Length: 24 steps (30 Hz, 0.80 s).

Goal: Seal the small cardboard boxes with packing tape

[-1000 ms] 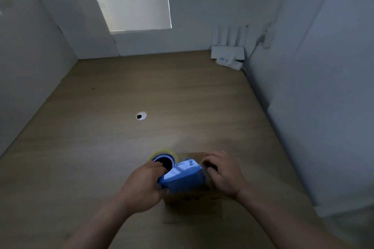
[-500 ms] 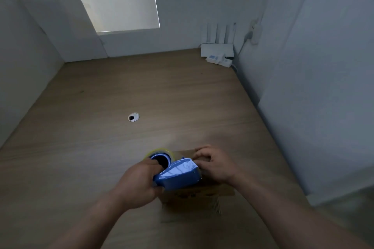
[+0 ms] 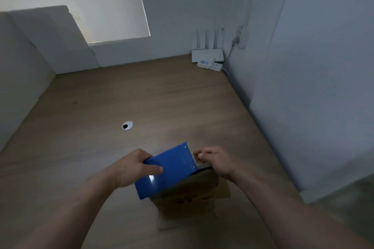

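My left hand (image 3: 131,168) grips the blue plastic tape dispenser (image 3: 172,172) above the brown cardboard box (image 3: 192,196); my right hand (image 3: 217,161) pinches its tape (image 3: 200,161).

The wood-grain desk (image 3: 141,95) carries a brown cardboard box (image 3: 194,196) near the front, a round cable grommet (image 3: 127,125) mid-surface, and a white router (image 3: 207,55) in its far right corner.

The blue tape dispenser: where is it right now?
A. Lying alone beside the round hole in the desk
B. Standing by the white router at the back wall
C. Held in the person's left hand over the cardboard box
C: the left hand wraps its thumb and fingers round the blue tape dispenser, just above the cardboard box, with the right hand at its toothed end.
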{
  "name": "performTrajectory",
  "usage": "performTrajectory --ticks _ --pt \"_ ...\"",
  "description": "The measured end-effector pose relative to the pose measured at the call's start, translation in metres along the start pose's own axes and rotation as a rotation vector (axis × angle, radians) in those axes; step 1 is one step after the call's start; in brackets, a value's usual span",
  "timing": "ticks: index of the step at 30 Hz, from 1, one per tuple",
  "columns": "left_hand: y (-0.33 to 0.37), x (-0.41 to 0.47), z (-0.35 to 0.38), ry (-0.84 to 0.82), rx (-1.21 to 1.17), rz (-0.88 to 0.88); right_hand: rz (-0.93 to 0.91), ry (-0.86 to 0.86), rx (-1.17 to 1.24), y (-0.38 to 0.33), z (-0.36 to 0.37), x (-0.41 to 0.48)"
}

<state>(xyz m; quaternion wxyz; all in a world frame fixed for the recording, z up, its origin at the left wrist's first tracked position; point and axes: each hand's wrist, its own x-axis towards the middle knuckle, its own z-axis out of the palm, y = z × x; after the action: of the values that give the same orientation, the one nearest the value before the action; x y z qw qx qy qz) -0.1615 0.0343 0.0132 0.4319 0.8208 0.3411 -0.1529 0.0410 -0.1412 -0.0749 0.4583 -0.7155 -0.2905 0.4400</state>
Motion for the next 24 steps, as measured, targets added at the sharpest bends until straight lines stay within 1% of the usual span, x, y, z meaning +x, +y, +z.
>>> performTrajectory --ticks 4,7,8,12,14,17,20,22,24 --pt "0.000 0.000 -0.009 -0.033 0.018 -0.083 0.014 0.035 0.068 0.002 -0.002 0.002" --pt "0.005 0.001 -0.012 -0.016 0.044 -0.096 -0.010 0.068 0.043 0.002 0.002 0.002" --pt "0.005 0.001 -0.011 0.002 0.053 -0.095 -0.052 0.095 -0.018 0.002 0.004 0.001" --pt "0.000 0.001 -0.009 0.053 0.020 -0.117 -0.240 0.224 -0.438 0.009 0.009 0.003" --pt "0.005 0.002 -0.009 0.069 -0.020 -0.119 -0.283 0.299 -0.549 0.010 0.011 0.009" --pt "0.013 0.004 -0.017 0.104 -0.022 -0.119 -0.345 0.318 -0.704 0.007 0.013 0.016" --pt "0.016 0.004 -0.022 0.101 -0.030 -0.162 -0.372 0.345 -0.817 0.012 0.022 0.023" --pt "0.014 0.004 -0.020 0.076 0.004 -0.202 -0.393 0.375 -0.823 0.019 0.029 0.028" --pt "0.008 0.005 -0.016 0.040 0.048 -0.232 -0.453 0.438 -0.804 0.027 0.033 0.032"
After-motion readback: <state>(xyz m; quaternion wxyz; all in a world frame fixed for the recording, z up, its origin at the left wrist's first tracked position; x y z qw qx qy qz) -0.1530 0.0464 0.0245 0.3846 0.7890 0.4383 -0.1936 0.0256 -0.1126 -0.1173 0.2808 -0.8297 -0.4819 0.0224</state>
